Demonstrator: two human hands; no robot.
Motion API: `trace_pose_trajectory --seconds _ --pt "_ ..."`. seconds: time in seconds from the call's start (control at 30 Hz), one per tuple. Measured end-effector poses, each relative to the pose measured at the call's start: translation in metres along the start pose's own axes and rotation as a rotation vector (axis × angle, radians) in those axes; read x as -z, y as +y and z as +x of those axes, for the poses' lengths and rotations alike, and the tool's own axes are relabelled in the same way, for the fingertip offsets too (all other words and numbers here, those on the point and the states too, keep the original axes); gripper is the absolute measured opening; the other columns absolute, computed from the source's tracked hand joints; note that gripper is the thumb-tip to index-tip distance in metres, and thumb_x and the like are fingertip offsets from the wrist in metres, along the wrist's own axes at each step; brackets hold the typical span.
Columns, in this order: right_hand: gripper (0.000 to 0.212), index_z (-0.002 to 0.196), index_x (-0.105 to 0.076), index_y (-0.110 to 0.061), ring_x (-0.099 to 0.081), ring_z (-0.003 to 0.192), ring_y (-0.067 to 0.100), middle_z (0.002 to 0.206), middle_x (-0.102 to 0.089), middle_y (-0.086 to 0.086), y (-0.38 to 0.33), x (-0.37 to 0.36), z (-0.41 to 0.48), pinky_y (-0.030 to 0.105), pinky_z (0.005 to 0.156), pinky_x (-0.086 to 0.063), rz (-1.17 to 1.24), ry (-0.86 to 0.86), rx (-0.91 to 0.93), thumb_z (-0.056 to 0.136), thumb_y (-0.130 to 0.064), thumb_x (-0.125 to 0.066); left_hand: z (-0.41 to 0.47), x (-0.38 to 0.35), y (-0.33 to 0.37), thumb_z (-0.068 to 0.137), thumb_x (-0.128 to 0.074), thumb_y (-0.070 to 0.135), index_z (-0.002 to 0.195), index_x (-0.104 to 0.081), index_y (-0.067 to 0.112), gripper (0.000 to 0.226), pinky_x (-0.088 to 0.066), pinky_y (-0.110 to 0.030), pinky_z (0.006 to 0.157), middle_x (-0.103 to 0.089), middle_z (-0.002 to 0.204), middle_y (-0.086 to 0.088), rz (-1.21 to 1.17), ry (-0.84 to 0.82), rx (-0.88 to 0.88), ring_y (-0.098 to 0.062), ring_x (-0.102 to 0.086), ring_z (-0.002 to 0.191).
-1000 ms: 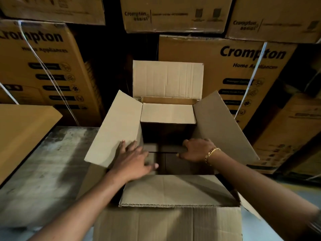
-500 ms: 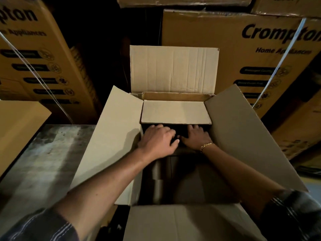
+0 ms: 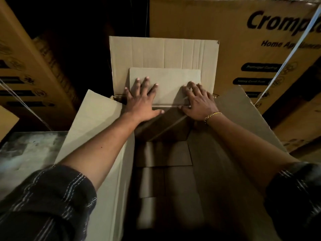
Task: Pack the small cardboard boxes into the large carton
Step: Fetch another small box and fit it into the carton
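Observation:
The large carton (image 3: 163, 51) stands open in front of me with its four flaps spread out. At its far end a small cardboard box (image 3: 166, 79) rises against the back flap. My left hand (image 3: 140, 103) lies on the box's left part, fingers spread on top and thumb under its near edge. My right hand (image 3: 198, 101), with a gold bracelet at the wrist, grips the right part the same way. More small boxes (image 3: 163, 153) lie in the dim bottom of the carton, below my arms.
Printed "Crompton" cartons (image 3: 260, 49) are stacked close behind and at the left (image 3: 26, 66). A worn grey table surface (image 3: 31, 150) lies left of the carton. A cardboard corner (image 3: 7, 120) pokes in at the far left edge.
Both hands moved from the near part of the carton to its far end and took hold of the small box there. The box now sits higher against the back flap. My head leaned closer.

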State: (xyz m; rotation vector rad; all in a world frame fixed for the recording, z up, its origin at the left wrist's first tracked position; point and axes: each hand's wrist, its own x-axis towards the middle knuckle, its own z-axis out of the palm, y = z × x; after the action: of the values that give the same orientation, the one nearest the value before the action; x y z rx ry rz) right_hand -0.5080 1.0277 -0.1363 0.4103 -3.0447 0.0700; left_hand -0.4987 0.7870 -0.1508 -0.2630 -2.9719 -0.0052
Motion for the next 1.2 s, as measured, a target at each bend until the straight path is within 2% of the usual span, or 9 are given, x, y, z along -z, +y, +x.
trace_pose_trajectory --seconds 0.07,0.17,0.27,0.37,0.6,0.7,0.8,1.07,1.2 --pt "0.088 0.159 -0.001 -0.029 0.004 0.153 0.033 0.168 0.007 0.004 0.001 -0.011 0.004 0.058 0.119 -0.012 -0.002 0.026 0.003 0.09 -0.069 -0.039 0.002 -0.016 -0.002 0.073 -0.048 0.087 0.159 0.008 0.031 0.116 -0.014 -0.078 0.11 0.023 0.166 -0.006 -0.004 0.02 0.002 -0.04 0.022 0.15" --pt "0.092 0.159 0.007 -0.028 0.013 0.152 0.034 0.167 0.015 0.004 -0.001 -0.03 0.003 0.06 0.117 -0.017 0.002 0.071 0.001 0.088 -0.079 -0.022 0.002 -0.032 -0.006 0.07 -0.049 0.089 0.158 0.012 0.034 0.12 -0.025 -0.078 0.104 0.024 0.166 -0.005 -0.002 0.096 0.005 -0.04 0.022 0.15" --pt "0.096 0.158 0.01 -0.025 0.017 0.151 0.035 0.166 0.019 0.005 -0.001 -0.039 0.005 0.061 0.113 -0.026 -0.001 0.089 -0.005 0.087 -0.083 -0.018 0.005 -0.039 -0.007 0.072 -0.052 0.086 0.158 0.011 0.033 0.119 -0.029 -0.079 0.1 0.021 0.167 -0.005 0.005 0.136 -0.015 -0.041 0.018 0.151" --pt "0.095 0.158 0.008 -0.027 0.017 0.151 0.033 0.166 0.018 0.004 0.0 -0.04 0.008 0.062 0.112 -0.028 0.025 0.095 -0.005 0.087 -0.083 -0.019 0.006 -0.04 -0.008 0.075 -0.056 0.081 0.158 0.01 0.033 0.116 -0.03 -0.078 0.1 0.02 0.167 -0.006 0.003 0.145 -0.017 -0.041 0.018 0.151" --pt "0.098 0.158 0.01 -0.03 0.018 0.151 0.032 0.166 0.02 0.0 0.003 -0.03 0.009 0.065 0.112 -0.026 0.063 0.026 -0.003 0.086 -0.078 -0.037 0.006 -0.018 -0.003 0.08 -0.06 0.072 0.158 0.007 0.035 0.11 -0.02 -0.077 0.108 0.026 0.165 0.0 -0.049 0.0 0.018 -0.036 0.025 0.149" --pt "0.097 0.158 0.006 -0.03 0.012 0.152 0.031 0.167 0.015 0.0 0.0 -0.02 0.0 0.064 0.115 -0.017 0.09 0.004 0.002 0.087 -0.073 -0.044 0.004 0.003 -0.001 0.082 -0.061 0.07 0.159 0.004 0.035 0.107 -0.016 -0.075 0.111 0.024 0.166 0.0 -0.061 -0.092 0.028 -0.034 0.023 0.15" --pt "0.093 0.158 0.006 -0.03 0.005 0.154 0.029 0.168 0.008 0.002 0.0 -0.018 -0.02 0.059 0.121 -0.01 0.093 0.007 -0.016 0.088 -0.069 -0.043 -0.005 0.02 -0.001 0.082 -0.06 0.071 0.16 -0.001 0.033 0.104 -0.01 -0.072 0.115 0.018 0.167 -0.001 0.002 -0.155 0.003 -0.03 0.016 0.152" --pt "0.093 0.159 -0.002 -0.024 0.0 0.154 0.027 0.168 -0.002 0.005 -0.002 -0.001 -0.093 0.055 0.121 -0.005 0.008 -0.023 -0.003 0.088 -0.066 -0.045 -0.073 0.027 0.007 0.087 -0.044 0.076 0.159 0.007 0.031 0.1 0.0 -0.068 0.115 0.026 0.165 -0.005 0.106 -0.144 -0.021 -0.029 0.02 0.152" --pt "0.091 0.159 -0.006 -0.025 -0.001 0.154 0.028 0.167 -0.007 0.005 -0.005 0.013 -0.134 0.055 0.12 -0.005 -0.058 -0.005 0.061 0.088 -0.066 -0.046 -0.116 0.039 0.021 0.087 -0.041 0.077 0.159 0.004 0.03 0.098 0.0 -0.066 0.116 0.024 0.165 -0.004 0.118 -0.132 -0.018 -0.028 0.02 0.152"
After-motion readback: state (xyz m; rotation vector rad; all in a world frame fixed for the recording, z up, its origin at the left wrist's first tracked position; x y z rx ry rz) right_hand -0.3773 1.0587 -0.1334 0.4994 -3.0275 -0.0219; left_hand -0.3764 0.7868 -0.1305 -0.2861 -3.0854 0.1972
